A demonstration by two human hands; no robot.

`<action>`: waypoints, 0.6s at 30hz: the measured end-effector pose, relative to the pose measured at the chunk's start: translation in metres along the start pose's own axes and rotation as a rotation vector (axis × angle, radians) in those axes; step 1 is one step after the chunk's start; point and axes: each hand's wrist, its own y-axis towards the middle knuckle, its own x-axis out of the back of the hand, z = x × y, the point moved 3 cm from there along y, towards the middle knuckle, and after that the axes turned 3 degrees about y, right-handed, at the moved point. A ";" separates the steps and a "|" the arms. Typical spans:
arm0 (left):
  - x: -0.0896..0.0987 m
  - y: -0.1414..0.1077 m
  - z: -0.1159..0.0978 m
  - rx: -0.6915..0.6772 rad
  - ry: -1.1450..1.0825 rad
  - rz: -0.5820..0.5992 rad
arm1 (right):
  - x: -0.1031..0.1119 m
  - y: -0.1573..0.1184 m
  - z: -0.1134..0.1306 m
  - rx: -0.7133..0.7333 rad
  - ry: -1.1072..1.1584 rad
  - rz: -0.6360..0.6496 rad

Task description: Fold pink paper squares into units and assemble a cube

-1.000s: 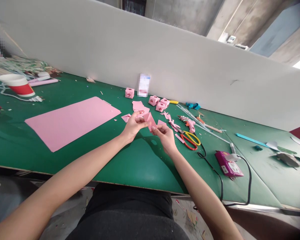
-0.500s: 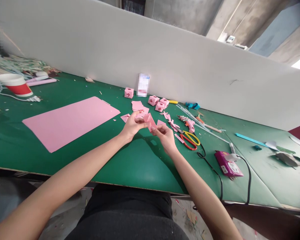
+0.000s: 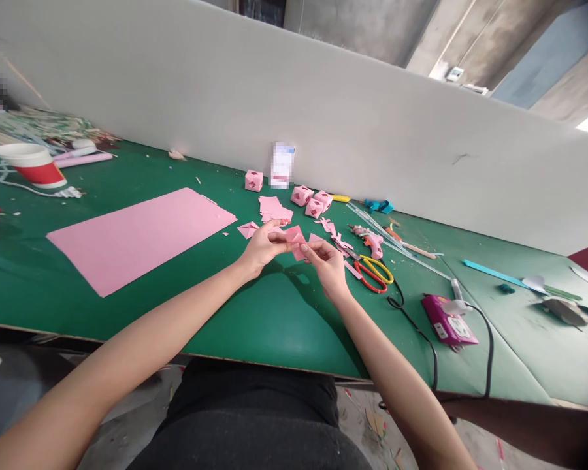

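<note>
Left hand [image 3: 262, 251] and right hand [image 3: 327, 264] met over the middle of the green table [image 3: 264, 326], with one folded pink paper [image 3: 295, 234] between them. Left: thumb and fingers pinched the paper's left side. Right: thumb and forefinger pinched its lower right part. Fingertips covered some of the folds; exact shape could not be read.

Left of the hands, a large pink sheet [image 3: 140, 241] lay flat. Just beyond them: loose paper squares [image 3: 274, 207]. Farther off, one pink cube [image 3: 253, 181] stood left of a blurred upright screen [image 3: 281, 166] at the partition [image 3: 176, 85]; three more cubes [image 3: 302, 196] sat close together to its right. Right of the right hand: paper scraps [image 3: 342, 245], scissors [image 3: 368, 259], glue gun [image 3: 374, 245]. Power strip [image 3: 448, 321] at near right; cup [image 3: 38, 173] at far left.
</note>
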 end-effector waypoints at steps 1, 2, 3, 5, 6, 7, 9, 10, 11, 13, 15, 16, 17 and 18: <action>0.000 0.000 0.001 -0.005 0.001 0.004 | 0.000 0.000 0.000 0.001 0.007 0.000; 0.000 0.001 0.002 -0.009 0.001 0.008 | 0.000 0.000 -0.001 0.002 0.015 -0.002; 0.000 0.001 0.002 -0.012 -0.001 0.013 | 0.000 0.000 -0.001 0.003 0.021 -0.003; 0.000 0.001 0.003 -0.015 -0.006 0.020 | 0.000 0.001 -0.002 0.004 0.029 -0.004; 0.000 0.001 0.002 -0.017 -0.009 0.023 | 0.000 0.001 -0.002 0.003 0.031 -0.005; -0.001 0.001 0.002 -0.020 -0.011 0.027 | 0.000 0.001 -0.002 0.001 0.031 -0.006; -0.001 0.001 0.002 -0.030 -0.017 0.039 | 0.000 0.001 -0.002 -0.003 0.024 -0.008; -0.001 0.001 0.001 -0.035 -0.020 0.046 | 0.001 0.001 -0.003 -0.005 0.019 -0.009; -0.001 0.001 0.001 -0.038 -0.024 0.052 | 0.001 0.001 -0.003 -0.006 0.014 -0.009; -0.001 0.001 0.001 -0.036 -0.029 0.062 | 0.001 0.001 -0.003 -0.007 0.008 -0.009; -0.001 0.000 0.000 -0.028 -0.026 0.061 | 0.001 0.001 -0.003 -0.004 0.008 -0.010; -0.001 0.000 -0.001 -0.024 -0.021 0.058 | 0.001 0.001 -0.003 -0.003 0.007 -0.011; -0.002 -0.001 -0.001 -0.020 -0.015 0.056 | 0.001 0.000 -0.003 -0.003 0.005 -0.010; -0.002 -0.001 -0.002 -0.015 -0.011 0.053 | 0.001 0.000 -0.002 -0.003 0.004 -0.010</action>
